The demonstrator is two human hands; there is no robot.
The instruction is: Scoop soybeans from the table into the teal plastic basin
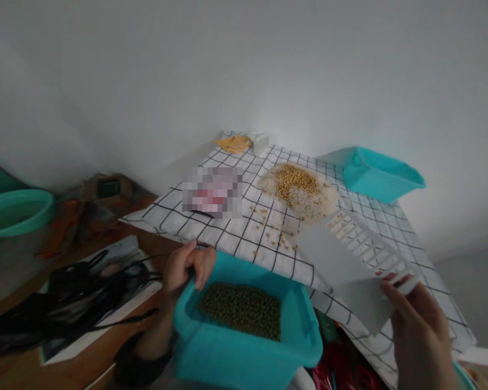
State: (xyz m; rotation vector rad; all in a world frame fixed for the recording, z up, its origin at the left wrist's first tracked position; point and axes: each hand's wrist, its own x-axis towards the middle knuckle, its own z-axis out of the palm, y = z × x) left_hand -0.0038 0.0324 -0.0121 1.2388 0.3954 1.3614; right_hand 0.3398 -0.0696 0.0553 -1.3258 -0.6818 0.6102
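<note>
My left hand [191, 268] grips the left rim of a turquoise plastic bin [244, 352], fingers curled over the edge. Many small round green beans [244, 309] lie at the bottom of this bin, which sits below the table's front edge. In my right hand [418, 319] is a thin grey flat panel [345, 276] with a row of slots along one side. The panel slants over the table, near a pile of yellow beans [295, 181] and white grains [309, 203]. Scattered yellow beans dot the cloth between pile and bin.
A white checked cloth [228, 230] covers the table against the wall. On it stand another turquoise bin [380, 176], a blurred-out package [215, 192] and a yellow bag [233, 143]. To the left are black cables [101, 287] and a green basin [18, 211].
</note>
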